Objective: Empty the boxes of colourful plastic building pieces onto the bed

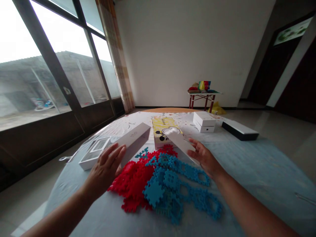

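My left hand (pixel 108 163) grips the near end of a long white box lid (pixel 135 136) with small grey lettering, fingers over the top. The lid stands tilted over the table. Between the thumb and fingers of my right hand (pixel 203 156) is a slim white box piece (pixel 181 143), slanting up and to the left in front of a yellow cartoon-printed box (pixel 159 128). Between my forearms lies a pile of red interlocking plastic pieces (pixel 138 179) and blue interlocking plastic pieces (pixel 154 192), some joined into strips.
An open white box (pixel 85 163) with an inner frame sits left of my left hand. Small white boxes (pixel 206 123) and a black-and-white box (pixel 240 131) stand at the back right. A cloth (pixel 261 171) covers the round table. Farther off is a small side table (pixel 201 94).
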The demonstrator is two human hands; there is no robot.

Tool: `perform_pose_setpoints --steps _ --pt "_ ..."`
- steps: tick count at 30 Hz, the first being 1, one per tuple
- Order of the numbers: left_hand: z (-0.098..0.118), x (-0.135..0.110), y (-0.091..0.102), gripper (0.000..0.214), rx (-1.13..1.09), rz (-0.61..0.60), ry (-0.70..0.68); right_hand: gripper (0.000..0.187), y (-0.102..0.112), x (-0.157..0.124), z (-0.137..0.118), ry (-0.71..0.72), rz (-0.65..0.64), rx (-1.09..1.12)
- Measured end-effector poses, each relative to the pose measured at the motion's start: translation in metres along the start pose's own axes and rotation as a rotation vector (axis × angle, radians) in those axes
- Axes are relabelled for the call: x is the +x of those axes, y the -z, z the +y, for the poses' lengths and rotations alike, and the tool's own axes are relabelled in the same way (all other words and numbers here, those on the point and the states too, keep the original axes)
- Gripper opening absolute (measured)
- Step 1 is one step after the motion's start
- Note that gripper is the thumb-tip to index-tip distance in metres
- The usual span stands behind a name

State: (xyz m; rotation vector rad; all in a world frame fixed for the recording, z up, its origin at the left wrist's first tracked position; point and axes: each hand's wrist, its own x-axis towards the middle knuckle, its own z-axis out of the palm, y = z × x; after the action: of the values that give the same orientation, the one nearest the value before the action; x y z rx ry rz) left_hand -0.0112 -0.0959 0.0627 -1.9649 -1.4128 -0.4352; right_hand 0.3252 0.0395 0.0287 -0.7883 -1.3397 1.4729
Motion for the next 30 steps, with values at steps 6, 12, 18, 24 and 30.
perform_pose_setpoints --steps 6,12,18,24,30 --pt "-0.018 0.008 -0.012 0.101 -0.08 0.087 0.519 0.072 -0.001 0.001 0.003 -0.024 0.002 0.001" --pt "-0.017 0.033 -0.043 0.095 0.001 0.025 0.826 0.07 -0.006 -0.001 0.007 -0.037 -0.024 -0.026" --pt "-0.025 0.052 -0.08 0.089 0.14 -0.159 0.93 0.07 -0.009 -0.003 0.008 -0.06 -0.045 -0.033" --pt "-0.028 0.041 -0.095 0.084 0.226 -0.248 0.919 0.069 -0.009 -0.002 0.01 -0.07 -0.057 -0.05" --pt "-0.035 0.008 -0.096 0.083 0.313 -0.244 0.874 0.069 -0.015 -0.003 0.01 -0.106 -0.061 -0.024"
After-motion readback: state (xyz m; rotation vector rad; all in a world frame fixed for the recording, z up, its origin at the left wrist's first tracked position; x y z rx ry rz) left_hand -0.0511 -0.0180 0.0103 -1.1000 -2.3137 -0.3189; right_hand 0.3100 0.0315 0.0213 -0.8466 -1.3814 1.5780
